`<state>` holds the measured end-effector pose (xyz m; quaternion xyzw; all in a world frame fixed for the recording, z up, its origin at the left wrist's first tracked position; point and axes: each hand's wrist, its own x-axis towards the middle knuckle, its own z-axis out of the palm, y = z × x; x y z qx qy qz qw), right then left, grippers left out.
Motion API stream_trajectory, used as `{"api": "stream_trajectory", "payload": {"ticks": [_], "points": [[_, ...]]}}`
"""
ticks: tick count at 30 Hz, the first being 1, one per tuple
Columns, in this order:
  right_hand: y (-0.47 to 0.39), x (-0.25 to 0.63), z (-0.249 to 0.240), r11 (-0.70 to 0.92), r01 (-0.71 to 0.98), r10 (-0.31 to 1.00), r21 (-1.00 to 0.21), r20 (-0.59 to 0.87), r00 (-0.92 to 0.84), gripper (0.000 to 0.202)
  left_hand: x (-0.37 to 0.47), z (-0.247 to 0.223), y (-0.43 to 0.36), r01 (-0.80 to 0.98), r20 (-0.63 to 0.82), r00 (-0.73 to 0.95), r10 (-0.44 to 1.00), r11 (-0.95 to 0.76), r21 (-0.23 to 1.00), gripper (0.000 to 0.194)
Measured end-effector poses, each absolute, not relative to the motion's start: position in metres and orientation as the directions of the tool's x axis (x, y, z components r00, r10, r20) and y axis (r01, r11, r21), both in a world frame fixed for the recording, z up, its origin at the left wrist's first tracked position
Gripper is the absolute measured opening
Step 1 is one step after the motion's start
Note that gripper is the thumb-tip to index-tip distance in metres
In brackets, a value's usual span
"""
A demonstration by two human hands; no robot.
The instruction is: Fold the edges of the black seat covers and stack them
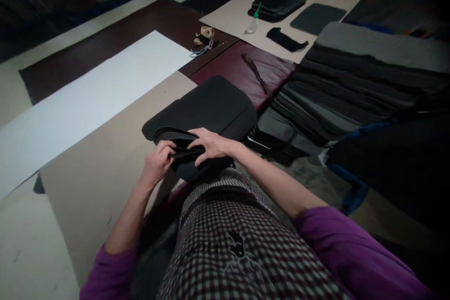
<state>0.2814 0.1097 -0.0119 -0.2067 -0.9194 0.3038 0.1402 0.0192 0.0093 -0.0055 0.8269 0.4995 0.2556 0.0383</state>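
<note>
A stack of black, round-cornered sheets lies at the table's near edge, right in front of my body. My left hand pinches the edge of a black sheet at the stack's near left side. Next to it, my right hand rests with fingers spread against the parted layers, thumb and forefinger apart. A dark gap shows between the layers there. How many sheets my left fingers hold, I cannot make out.
Beyond the stack are a dark tool on a maroon cover, a green-tipped bottle and a black sheet pile. Grey and black sheets are heaped at right. White paper stretches left.
</note>
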Motion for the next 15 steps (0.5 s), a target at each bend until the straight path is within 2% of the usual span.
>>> {"api": "stream_trajectory", "payload": {"ticks": [2, 4, 8, 10, 12, 13, 15], "points": [[0.103, 0.28, -0.014, 0.783, 0.284, 0.455, -0.553, 0.198, -0.868, 0.075, 0.021, -0.003, 0.013, 0.817, 0.401, 0.361, 0.842, -0.493, 0.3, 0.003], [0.097, 0.279, -0.018, 0.828, 0.295, 0.455, -0.476, 0.264, -0.85, 0.073, 0.024, -0.002, 0.016, 0.833, 0.441, 0.334, 0.833, -0.48, 0.276, 0.009], [0.1, 0.277, -0.024, 0.848, 0.357, 0.489, -0.392, 0.318, -0.812, 0.031, 0.031, -0.002, 0.013, 0.832, 0.538, 0.259, 0.802, -0.469, 0.297, 0.012], [0.107, 0.277, -0.023, 0.841, 0.352, 0.493, -0.412, 0.314, -0.811, 0.027, 0.031, -0.004, 0.004, 0.834, 0.627, 0.176, 0.759, -0.454, 0.315, 0.025], [0.114, 0.278, -0.021, 0.828, 0.324, 0.492, -0.457, 0.318, -0.81, 0.025, 0.028, -0.008, -0.009, 0.843, 0.711, 0.159, 0.685, -0.469, 0.263, 0.04], [0.116, 0.279, -0.019, 0.816, 0.31, 0.5, -0.488, 0.327, -0.802, 0.025, 0.026, -0.011, -0.015, 0.836, 0.712, 0.21, 0.67, -0.5, 0.224, 0.045], [0.12, 0.279, -0.016, 0.774, 0.273, 0.532, -0.571, 0.354, -0.77, 0.023, 0.022, -0.02, -0.027, 0.789, 0.574, 0.408, 0.711, -0.591, 0.171, 0.05]]}}
